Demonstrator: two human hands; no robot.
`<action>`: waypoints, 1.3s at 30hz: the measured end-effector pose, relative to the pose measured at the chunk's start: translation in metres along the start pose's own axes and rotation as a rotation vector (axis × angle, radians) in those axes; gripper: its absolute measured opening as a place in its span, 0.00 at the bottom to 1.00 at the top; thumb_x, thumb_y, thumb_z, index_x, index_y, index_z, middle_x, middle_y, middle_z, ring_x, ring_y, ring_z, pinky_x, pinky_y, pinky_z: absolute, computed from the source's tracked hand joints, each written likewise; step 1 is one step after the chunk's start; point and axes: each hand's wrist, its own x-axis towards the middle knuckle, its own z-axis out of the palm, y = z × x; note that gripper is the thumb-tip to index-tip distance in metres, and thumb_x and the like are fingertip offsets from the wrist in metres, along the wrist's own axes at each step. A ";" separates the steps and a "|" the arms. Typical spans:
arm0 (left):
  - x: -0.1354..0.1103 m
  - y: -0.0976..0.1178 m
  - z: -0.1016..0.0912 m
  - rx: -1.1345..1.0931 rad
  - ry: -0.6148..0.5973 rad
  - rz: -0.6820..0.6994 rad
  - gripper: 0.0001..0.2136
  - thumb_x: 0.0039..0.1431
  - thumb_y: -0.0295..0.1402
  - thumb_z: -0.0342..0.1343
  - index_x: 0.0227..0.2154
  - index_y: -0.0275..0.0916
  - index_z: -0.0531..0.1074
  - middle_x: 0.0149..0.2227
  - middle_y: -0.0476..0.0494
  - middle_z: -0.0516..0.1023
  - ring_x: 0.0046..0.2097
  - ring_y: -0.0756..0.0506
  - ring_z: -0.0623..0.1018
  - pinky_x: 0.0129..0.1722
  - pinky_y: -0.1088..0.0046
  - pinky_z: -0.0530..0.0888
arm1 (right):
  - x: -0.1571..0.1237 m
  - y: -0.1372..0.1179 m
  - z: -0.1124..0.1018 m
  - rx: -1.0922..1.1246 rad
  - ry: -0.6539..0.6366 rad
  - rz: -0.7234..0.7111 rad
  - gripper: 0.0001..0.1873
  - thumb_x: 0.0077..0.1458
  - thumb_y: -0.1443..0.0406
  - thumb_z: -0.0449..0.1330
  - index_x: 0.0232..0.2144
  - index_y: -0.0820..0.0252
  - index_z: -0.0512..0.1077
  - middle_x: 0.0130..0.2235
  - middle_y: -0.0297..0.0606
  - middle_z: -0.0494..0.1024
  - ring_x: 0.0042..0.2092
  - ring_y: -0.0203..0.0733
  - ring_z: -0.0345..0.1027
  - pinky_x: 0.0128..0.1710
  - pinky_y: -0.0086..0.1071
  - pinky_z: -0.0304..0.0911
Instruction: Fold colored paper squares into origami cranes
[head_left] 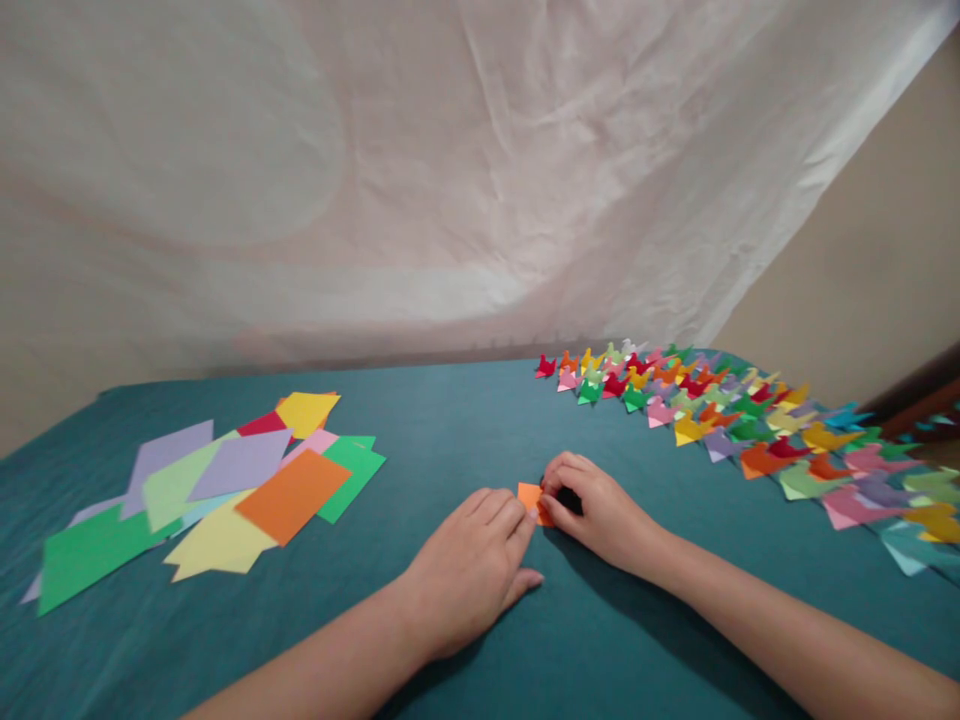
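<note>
1. Orange paper (527, 493) lies between your hands; one corner points forward-left; long axis unclear, your fingertips covering part.
2. Your left hand (480, 560): fingers together, touching paper, thumb spread.
3. Your right hand (596, 510): thumb and forefinger curl against paper; cannot tell whether pinching.
4. Coloured sheets (292, 495) overlap leftward; folded birds (765, 460) crowd rightward.

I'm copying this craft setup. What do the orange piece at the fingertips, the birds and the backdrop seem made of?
Orange piece: matte paper, it seems, by its flat colour and straight edges.
Birds: likely matte paper too, with sharp points.
Backdrop: fabric or thin plastic, slightly shiny; wrinkles fit either.
</note>
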 end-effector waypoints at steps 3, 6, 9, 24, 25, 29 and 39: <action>0.000 0.000 0.001 -0.008 -0.003 -0.002 0.22 0.58 0.42 0.53 0.50 0.32 0.64 0.46 0.37 0.69 0.49 0.39 0.67 0.51 0.60 0.65 | 0.000 0.000 0.001 0.002 0.006 -0.003 0.06 0.49 0.75 0.55 0.25 0.60 0.65 0.31 0.37 0.69 0.35 0.39 0.62 0.37 0.33 0.59; 0.000 0.000 0.001 -0.012 -0.005 -0.002 0.22 0.58 0.42 0.53 0.50 0.31 0.64 0.46 0.37 0.69 0.49 0.39 0.67 0.51 0.60 0.65 | 0.000 0.000 0.001 0.002 0.009 -0.006 0.06 0.49 0.75 0.55 0.25 0.60 0.65 0.31 0.37 0.69 0.35 0.39 0.62 0.37 0.33 0.59; 0.000 0.000 0.000 -0.020 -0.008 -0.004 0.22 0.58 0.42 0.53 0.50 0.32 0.64 0.46 0.37 0.69 0.49 0.39 0.67 0.51 0.60 0.65 | 0.000 0.000 0.001 0.007 0.011 -0.005 0.06 0.49 0.75 0.55 0.25 0.61 0.65 0.31 0.37 0.69 0.35 0.39 0.62 0.37 0.33 0.59; 0.001 0.002 -0.004 -0.030 -0.022 -0.019 0.21 0.57 0.42 0.54 0.48 0.33 0.65 0.44 0.38 0.69 0.48 0.39 0.67 0.49 0.60 0.66 | -0.002 0.000 0.002 0.008 0.010 0.005 0.06 0.49 0.74 0.55 0.25 0.60 0.64 0.32 0.37 0.68 0.36 0.40 0.61 0.36 0.34 0.59; 0.001 0.001 -0.004 -0.031 -0.024 -0.017 0.20 0.57 0.42 0.54 0.48 0.33 0.65 0.44 0.38 0.69 0.48 0.39 0.67 0.49 0.60 0.66 | -0.002 0.000 0.002 0.006 0.011 0.006 0.06 0.48 0.74 0.55 0.26 0.60 0.64 0.31 0.37 0.68 0.36 0.40 0.61 0.36 0.34 0.59; 0.002 0.001 -0.004 -0.034 -0.022 -0.012 0.20 0.58 0.42 0.53 0.48 0.33 0.65 0.44 0.38 0.69 0.48 0.39 0.67 0.49 0.60 0.66 | -0.002 -0.001 0.001 0.005 0.015 0.021 0.06 0.48 0.74 0.55 0.27 0.60 0.65 0.32 0.36 0.69 0.35 0.39 0.62 0.36 0.33 0.59; 0.003 0.000 -0.007 -0.036 0.004 -0.008 0.20 0.56 0.42 0.55 0.48 0.34 0.65 0.45 0.38 0.69 0.49 0.39 0.68 0.49 0.60 0.66 | -0.016 -0.009 -0.017 -0.135 -0.034 -0.091 0.14 0.57 0.74 0.50 0.39 0.58 0.72 0.38 0.41 0.70 0.39 0.40 0.65 0.38 0.33 0.64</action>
